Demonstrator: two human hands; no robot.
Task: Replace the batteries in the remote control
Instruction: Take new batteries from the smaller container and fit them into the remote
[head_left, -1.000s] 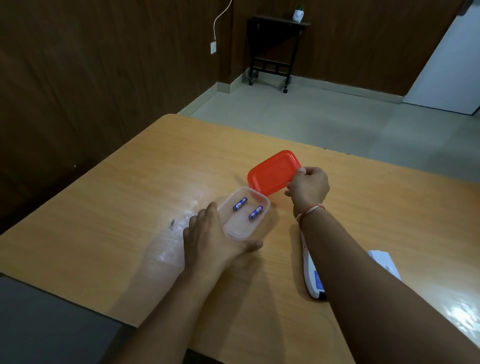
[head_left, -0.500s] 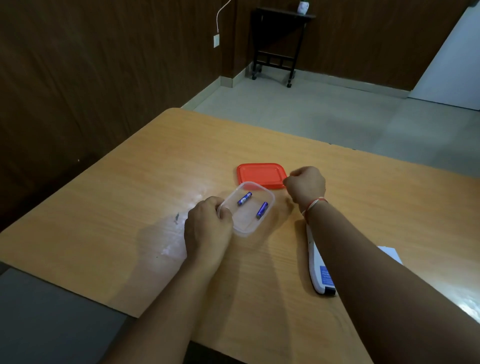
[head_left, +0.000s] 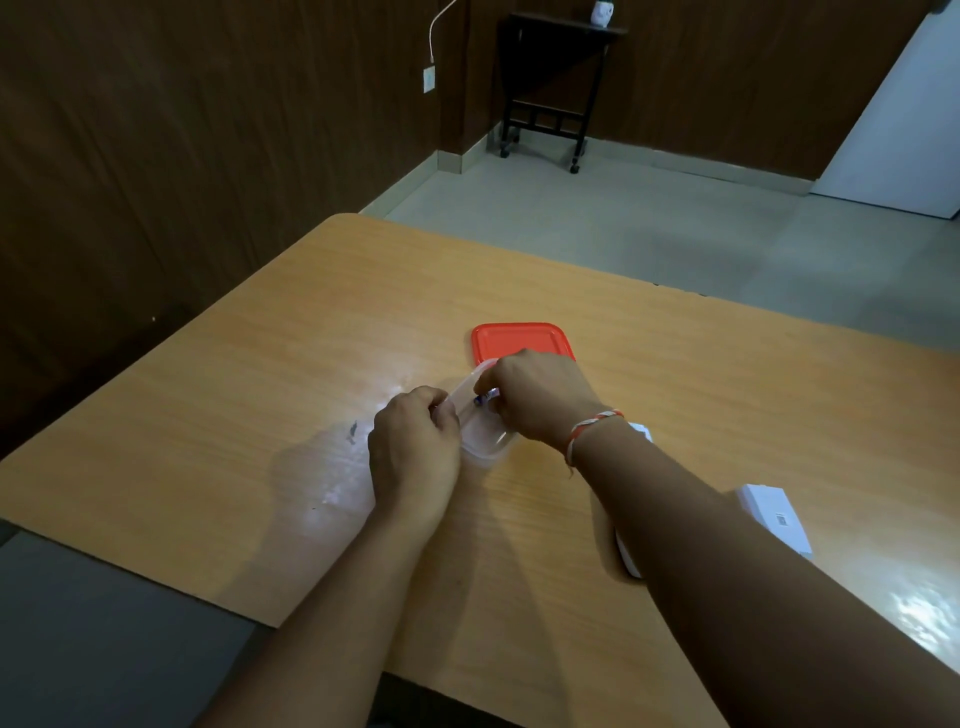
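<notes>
left hand (head_left: 415, 441) grips clear tub (head_left: 480, 431); right hand (head_left: 540, 397) pinches battery (head_left: 485, 398) inside.

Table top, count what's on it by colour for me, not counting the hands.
Red: 1, the lid
Clear: 1, the container
Blue or purple: 1 battery showing at the right hand's fingers; any other is hidden
White: 2, the remote under the right forearm and a small white piece
Total: 5

Plain office-like room: wood-panelled walls (head_left: 208, 156), tiled floor (head_left: 649, 223), laminate table (head_left: 260, 389), small black side table (head_left: 550, 78).
</notes>
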